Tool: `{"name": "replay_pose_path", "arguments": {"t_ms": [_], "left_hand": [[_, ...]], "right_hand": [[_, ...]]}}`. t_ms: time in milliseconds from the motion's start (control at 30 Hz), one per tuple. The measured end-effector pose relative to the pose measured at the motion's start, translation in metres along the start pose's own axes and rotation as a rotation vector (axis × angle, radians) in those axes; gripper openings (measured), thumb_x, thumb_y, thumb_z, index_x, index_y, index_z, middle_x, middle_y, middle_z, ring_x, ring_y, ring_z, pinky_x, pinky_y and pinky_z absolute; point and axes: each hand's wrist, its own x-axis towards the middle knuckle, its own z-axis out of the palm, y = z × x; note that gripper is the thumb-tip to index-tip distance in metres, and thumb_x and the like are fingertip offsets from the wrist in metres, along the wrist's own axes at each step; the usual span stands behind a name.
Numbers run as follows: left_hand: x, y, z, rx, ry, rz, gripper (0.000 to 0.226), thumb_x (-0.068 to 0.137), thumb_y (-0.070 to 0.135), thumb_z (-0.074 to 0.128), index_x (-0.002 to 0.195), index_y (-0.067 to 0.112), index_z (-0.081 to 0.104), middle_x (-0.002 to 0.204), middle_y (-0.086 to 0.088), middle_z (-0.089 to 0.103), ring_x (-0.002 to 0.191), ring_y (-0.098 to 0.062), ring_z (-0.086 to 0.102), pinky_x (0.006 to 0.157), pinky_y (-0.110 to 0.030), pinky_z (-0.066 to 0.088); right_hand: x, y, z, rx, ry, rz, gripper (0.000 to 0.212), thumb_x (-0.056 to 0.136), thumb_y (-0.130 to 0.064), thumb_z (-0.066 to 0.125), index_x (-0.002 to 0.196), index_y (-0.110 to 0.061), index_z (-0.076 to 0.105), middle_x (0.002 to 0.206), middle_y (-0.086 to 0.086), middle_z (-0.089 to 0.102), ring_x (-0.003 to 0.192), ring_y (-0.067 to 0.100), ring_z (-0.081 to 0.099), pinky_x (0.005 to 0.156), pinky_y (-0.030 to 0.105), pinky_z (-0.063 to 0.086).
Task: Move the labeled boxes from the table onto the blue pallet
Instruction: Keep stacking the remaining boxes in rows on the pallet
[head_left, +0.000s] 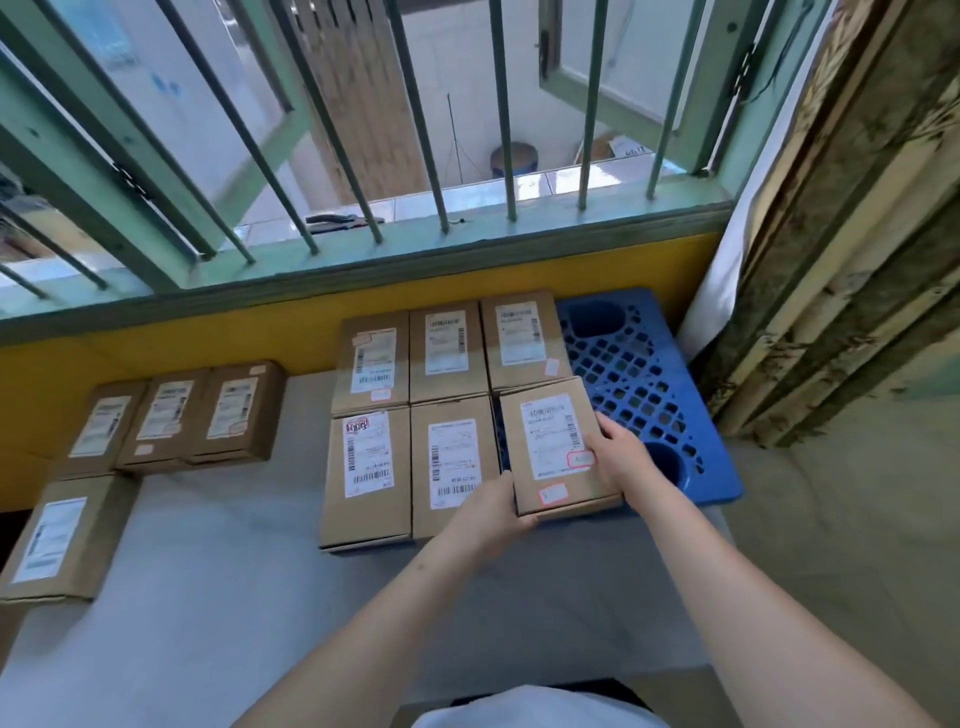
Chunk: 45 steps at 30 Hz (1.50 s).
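Head view looks down over a grey table (218, 597) set against a yellow wall (156, 358) below a barred window (363, 156).

At about 9 o'clock, a single labeled box (62, 540) lies flat near the table's left edge. Just beyond it, toward 10 o'clock, three more boxes (176, 421) sit side by side against the wall, touching one another, labels up.

Around 12 o'clock, five boxes (410, 410) lie flat in two rows: three in the far row and two in the near row, packed edge to edge. They seem to rest on the blue pallet (639, 374), though its left part is hidden beneath them.

The left hand (498, 512) grips the near left corner of a sixth box (558, 447), fingers curled under its edge. That box sits at the right end of the near row, slightly tilted, with its label facing up; whether it rests on the pallet or is held just above it cannot be told. The right hand (618, 449) clasps the box's right side, thumb on top near a red-edged sticker.

Toward 1 o'clock, the pallet's bare grid of holes shows to the right of the boxes. At 3 o'clock, weathered wooden boards (841, 260) lean beside it.
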Motion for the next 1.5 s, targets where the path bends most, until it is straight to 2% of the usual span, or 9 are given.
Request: {"name": "replay_pose_path", "arguments": {"t_ms": [100, 233, 333, 567, 700, 833, 933, 1333, 1500], "left_hand": [[0.004, -0.006, 0.003, 0.093, 0.033, -0.012, 0.023, 0.086, 0.025, 0.063, 0.101, 0.018, 0.046, 0.105, -0.006, 0.059, 0.099, -0.026, 0.059, 0.069, -0.028, 0.039], [0.009, -0.017, 0.008, 0.190, 0.035, -0.001, 0.048, 0.087, 0.032, 0.061, 0.129, 0.015, 0.047, 0.123, -0.007, 0.046, 0.111, -0.024, 0.054, 0.081, -0.029, 0.044], [0.010, -0.025, 0.011, 0.201, 0.046, 0.004, 0.031, 0.086, 0.032, 0.058, 0.111, 0.015, 0.051, 0.116, -0.005, 0.042, 0.109, -0.023, 0.048, 0.081, -0.032, 0.047], [0.012, -0.042, -0.003, 0.071, 0.038, -0.008, 0.053, 0.091, 0.038, 0.051, 0.142, 0.026, 0.042, 0.129, -0.001, 0.043, 0.117, -0.019, 0.051, 0.093, -0.036, 0.048], [-0.001, -0.070, -0.033, -0.089, 0.205, -0.067, 0.053, 0.094, 0.032, 0.053, 0.144, 0.020, 0.043, 0.137, -0.005, 0.046, 0.124, -0.019, 0.049, 0.105, -0.036, 0.042], [-0.029, -0.120, -0.071, -0.223, 0.355, -0.201, 0.048, 0.092, 0.023, 0.056, 0.139, 0.016, 0.050, 0.130, -0.006, 0.053, 0.117, -0.019, 0.055, 0.093, -0.024, 0.041], [-0.056, -0.184, -0.098, -0.333, 0.439, -0.288, 0.047, 0.086, 0.032, 0.057, 0.132, 0.020, 0.056, 0.126, -0.006, 0.058, 0.108, -0.021, 0.061, 0.096, -0.030, 0.048], [-0.159, -0.541, -0.185, -0.656, 0.650, -0.629, 0.038, 0.092, 0.027, 0.053, 0.129, 0.020, 0.058, 0.120, 0.000, 0.062, 0.108, -0.022, 0.060, 0.088, -0.031, 0.049], [-0.188, -0.640, -0.212, -0.689, 0.732, -0.762, 0.030, 0.090, 0.017, 0.055, 0.120, 0.013, 0.062, 0.107, 0.000, 0.063, 0.103, -0.018, 0.059, 0.080, -0.023, 0.041]], "right_hand": [[-0.005, -0.004, 0.003, -0.007, 0.013, 0.047, 0.042, 0.097, -0.027, 0.052, 0.136, -0.015, 0.054, 0.116, -0.004, 0.057, 0.099, 0.018, 0.056, 0.084, 0.034, 0.048], [-0.002, 0.006, 0.006, -0.078, -0.001, 0.043, 0.022, 0.091, -0.029, 0.052, 0.102, -0.017, 0.067, 0.104, 0.003, 0.072, 0.100, 0.024, 0.067, 0.087, 0.044, 0.054], [-0.002, 0.004, 0.010, -0.023, 0.003, 0.046, 0.013, 0.092, -0.027, 0.054, 0.099, -0.020, 0.062, 0.101, -0.001, 0.070, 0.094, 0.017, 0.066, 0.091, 0.039, 0.052], [0.001, -0.019, 0.029, -0.227, 0.157, -0.058, 0.046, 0.095, -0.036, 0.049, 0.136, -0.014, 0.051, 0.135, 0.006, 0.052, 0.117, 0.025, 0.052, 0.087, 0.038, 0.043], [0.014, -0.055, 0.076, -0.325, 0.189, -0.242, 0.053, 0.095, -0.027, 0.046, 0.147, -0.015, 0.040, 0.152, 0.010, 0.037, 0.138, 0.027, 0.036, 0.108, 0.044, 0.035], [0.010, -0.099, 0.153, -0.225, 0.030, -0.311, 0.059, 0.094, -0.032, 0.045, 0.150, -0.017, 0.035, 0.153, 0.006, 0.038, 0.134, 0.021, 0.041, 0.109, 0.043, 0.037], [-0.002, -0.121, 0.224, -0.227, -0.105, -0.343, 0.063, 0.091, -0.040, 0.045, 0.150, -0.021, 0.035, 0.152, 0.002, 0.041, 0.137, 0.020, 0.041, 0.111, 0.045, 0.036], [-0.014, -0.140, 0.633, -0.668, -0.394, -0.523, 0.060, 0.098, -0.034, 0.047, 0.152, -0.017, 0.031, 0.152, 0.009, 0.040, 0.135, 0.026, 0.045, 0.109, 0.039, 0.039], [-0.014, -0.122, 0.748, -0.890, -0.492, -0.526, 0.060, 0.095, -0.025, 0.046, 0.152, -0.012, 0.031, 0.155, 0.013, 0.033, 0.142, 0.028, 0.033, 0.113, 0.036, 0.032]]}}
